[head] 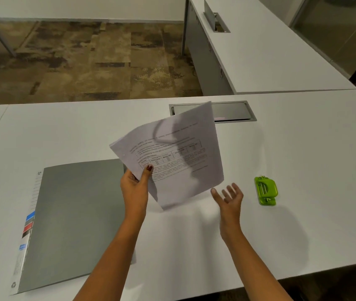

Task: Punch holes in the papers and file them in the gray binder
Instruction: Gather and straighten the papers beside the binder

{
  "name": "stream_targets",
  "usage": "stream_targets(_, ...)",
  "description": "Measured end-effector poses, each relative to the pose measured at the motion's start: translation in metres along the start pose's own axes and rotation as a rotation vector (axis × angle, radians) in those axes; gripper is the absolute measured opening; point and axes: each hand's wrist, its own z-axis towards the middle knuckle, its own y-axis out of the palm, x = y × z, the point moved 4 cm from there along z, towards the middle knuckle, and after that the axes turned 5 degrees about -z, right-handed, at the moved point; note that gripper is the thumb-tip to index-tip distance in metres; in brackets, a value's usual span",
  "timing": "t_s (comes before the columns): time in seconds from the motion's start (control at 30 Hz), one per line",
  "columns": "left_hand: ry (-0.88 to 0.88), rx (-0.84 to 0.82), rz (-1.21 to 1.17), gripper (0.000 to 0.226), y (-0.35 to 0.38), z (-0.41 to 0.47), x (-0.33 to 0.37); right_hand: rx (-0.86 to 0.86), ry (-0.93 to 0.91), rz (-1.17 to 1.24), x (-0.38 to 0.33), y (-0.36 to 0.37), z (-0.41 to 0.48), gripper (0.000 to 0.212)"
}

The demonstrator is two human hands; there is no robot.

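Here, head view only:
Papers: the papers (pixel 172 153) are lifted off the desk (pixel 303 148), tilted, between the closed gray binder (pixel 75 213) and the green hole punch (pixel 266 190).
Left grip: left hand (pixel 134 187) pinching the stack's lower left corner, thumb on top.
Right grip: right hand (pixel 230 197) spread, empty, just beside the sheets.
Risk: a one-corner hold may let sheets fan or slip, giving misaligned holes.
Writing: printed text and a table show, seemingly too blurred to read; the binder's spine labels likewise.

Gray binder (pixel 75 218), lime-green hole punch (pixel 266 190), white printed papers (pixel 172 153), white table (pixel 303 148), mottled brown carpet (pixel 99 59).
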Motion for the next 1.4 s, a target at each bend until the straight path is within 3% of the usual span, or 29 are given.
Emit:
stream_targets(0.13, -0.036, 0.040, -0.119, 0.035, 0.002, -0.004, -0.006, -0.215, 0.147, 0.114, 0.025, 0.017, -0.019, 0.076)
stream_targets(0.2, -0.072, 0.049, -0.181, 0.040, 0.003, -0.007, -0.011, -0.316, 0.152, 0.151, 0.024, 0.025, -0.027, 0.065)
stream_targets(0.3, -0.142, 0.032, -0.259, 0.047, 0.000, -0.011, -0.021, -0.281, 0.128, 0.163, 0.019, 0.027, -0.025, 0.048)
stream_targets(0.4, -0.193, -0.043, -0.187, 0.050, -0.008, -0.009, -0.029, -0.161, 0.017, 0.060, 0.010, 0.019, -0.016, 0.034)
stream_targets(0.53, -0.252, -0.143, -0.114, 0.044, -0.021, -0.001, -0.033, -0.122, -0.064, -0.037, 0.002, 0.006, 0.001, 0.034)
stream_targets(0.7, -0.417, -0.161, -0.182, 0.037, -0.049, 0.022, -0.034, -0.174, -0.075, -0.152, -0.010, -0.018, 0.022, 0.028)
stream_targets(0.9, -0.544, -0.479, 0.110, 0.052, -0.053, 0.027, -0.027, -0.327, -0.078, -0.313, -0.028, -0.026, 0.035, 0.030)
stream_targets(1.0, -0.565, -0.481, 0.192, 0.053, -0.051, 0.025, -0.032, -0.363, -0.080, -0.373, -0.030, -0.020, 0.041, 0.030)
stream_targets(1.07, -0.532, -0.450, 0.248, 0.038, -0.050, 0.024, -0.037, -0.352, -0.081, -0.407, -0.028, -0.019, 0.047, 0.033)
stream_targets(1.2, -0.462, -0.373, 0.326, 0.033, -0.050, 0.022, -0.045, -0.304, -0.098, -0.439, -0.024, -0.021, 0.055, 0.028)
stream_targets(1.4, -0.395, -0.280, 0.291, 0.035, -0.047, 0.013, -0.049, -0.007, -0.211, -0.409, -0.032, -0.044, 0.063, 0.018)
